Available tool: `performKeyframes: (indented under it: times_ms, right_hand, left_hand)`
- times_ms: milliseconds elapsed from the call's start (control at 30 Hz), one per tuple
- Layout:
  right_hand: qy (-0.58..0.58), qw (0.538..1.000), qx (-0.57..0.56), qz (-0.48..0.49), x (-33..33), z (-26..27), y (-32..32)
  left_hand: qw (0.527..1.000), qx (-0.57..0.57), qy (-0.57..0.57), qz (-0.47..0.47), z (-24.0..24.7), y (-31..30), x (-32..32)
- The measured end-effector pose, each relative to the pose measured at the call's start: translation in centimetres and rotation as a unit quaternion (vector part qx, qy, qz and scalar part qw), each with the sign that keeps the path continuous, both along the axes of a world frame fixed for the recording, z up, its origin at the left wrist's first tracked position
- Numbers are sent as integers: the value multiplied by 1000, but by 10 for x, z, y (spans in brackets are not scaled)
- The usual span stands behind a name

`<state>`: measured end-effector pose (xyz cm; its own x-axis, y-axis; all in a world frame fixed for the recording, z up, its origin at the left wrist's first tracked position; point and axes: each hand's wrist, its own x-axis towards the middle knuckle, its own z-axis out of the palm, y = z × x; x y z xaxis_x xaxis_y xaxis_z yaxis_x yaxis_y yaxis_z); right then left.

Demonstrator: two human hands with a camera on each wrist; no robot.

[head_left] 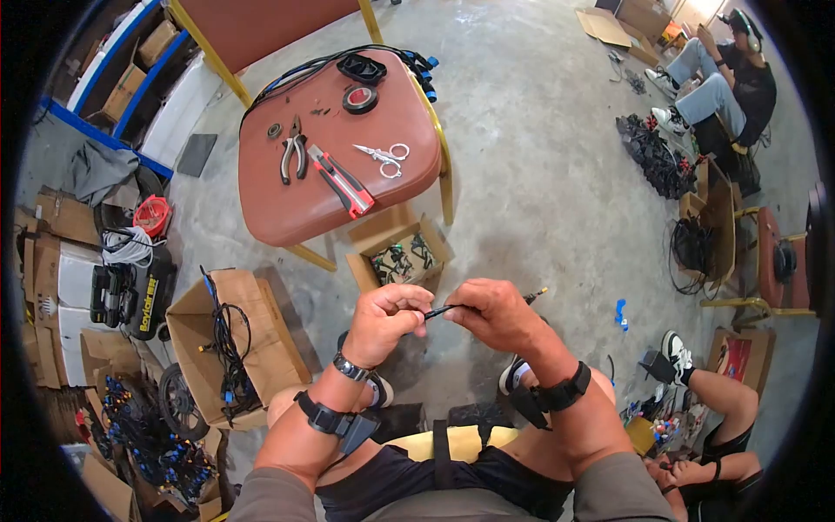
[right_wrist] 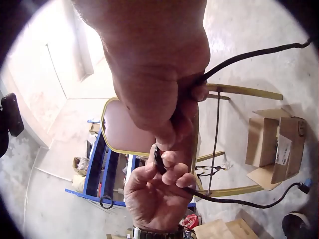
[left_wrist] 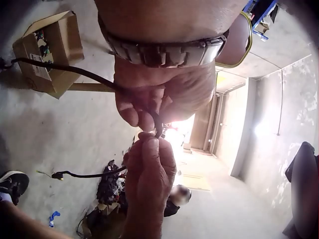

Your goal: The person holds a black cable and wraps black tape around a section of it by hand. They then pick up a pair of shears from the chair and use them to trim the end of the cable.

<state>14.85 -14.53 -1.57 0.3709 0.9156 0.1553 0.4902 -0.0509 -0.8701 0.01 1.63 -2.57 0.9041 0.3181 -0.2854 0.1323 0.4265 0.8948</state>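
A thin black cable (head_left: 440,311) spans the short gap between two hands held close together over the floor. My left hand (head_left: 386,322) pinches one part of it between thumb and fingers, palm turned up. My right hand (head_left: 492,315) grips the other part from above, and a cable end with a yellowish tip sticks out beyond it. In the right wrist view the black cable (right_wrist: 239,201) trails from the left hand (right_wrist: 158,194) to a blue connector (right_wrist: 304,187). The left wrist view shows the right hand (left_wrist: 150,174) meeting the left at the cable.
Ahead, a red-brown chair seat (head_left: 261,204) bears pliers (head_left: 293,152), a red cutter (head_left: 344,183), scissors (head_left: 386,159), tape (head_left: 359,98) and cables. An open box of small parts (head_left: 402,261) stands below it, a box with cables (head_left: 278,335) at left. Other people sit at right.
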Motion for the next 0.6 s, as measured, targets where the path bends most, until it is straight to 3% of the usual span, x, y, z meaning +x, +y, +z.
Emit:
performKeyframes:
  times_ms: [333, 600]
  right_hand:
    - [-21, 1000, 22, 6, -2, -5, 3]
    - [-32, 999, 13, -7, -3, -6, 1]
  left_hand:
    - [1000, 26, 8, -10, 1, -2, 2]
    - [999, -27, -10, 17, -5, -6, 5]
